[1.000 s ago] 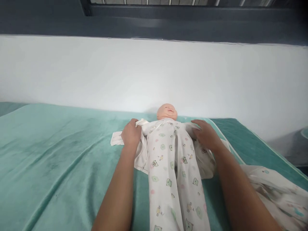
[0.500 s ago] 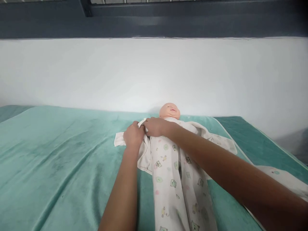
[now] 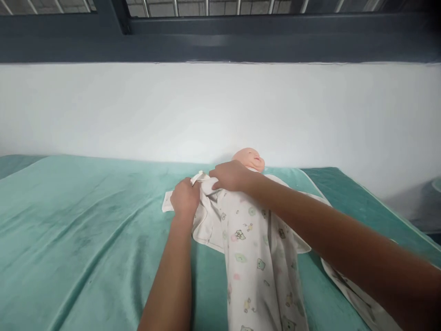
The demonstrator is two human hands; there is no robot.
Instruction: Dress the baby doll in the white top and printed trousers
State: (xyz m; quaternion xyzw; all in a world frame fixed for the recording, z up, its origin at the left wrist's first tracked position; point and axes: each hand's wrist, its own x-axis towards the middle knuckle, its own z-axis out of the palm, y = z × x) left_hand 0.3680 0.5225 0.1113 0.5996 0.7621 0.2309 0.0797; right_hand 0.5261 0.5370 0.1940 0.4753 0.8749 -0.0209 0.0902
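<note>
A baby doll (image 3: 248, 157) lies on its back, its head turned to the right. White baby clothes with a pastel animal print (image 3: 260, 264) cover its body and legs. Beneath the doll spreads an opened white baby shirt (image 3: 211, 230), one sleeve cuff (image 3: 167, 202) poking out beyond my left hand. My left hand (image 3: 185, 196) is closed on the shirt's cloth near that sleeve, pulling up a fold. At the doll's shoulder, my right hand (image 3: 229, 175) is closed with fingers curled over the clothing. The doll's arm on this side is hidden.
A green plush blanket (image 3: 103, 239) with some creases lies under everything. Another white printed cloth (image 3: 358, 294) is at the lower right, partly behind my right forearm. Behind the blanket rises a white wall (image 3: 193, 110) below a dark window frame (image 3: 213, 41) with bars.
My hands have drawn apart, the left one slightly left and the right one rightward, stretching cloth between them. The doll's head and printed clothes have shifted right. The view has tilted up slightly.
</note>
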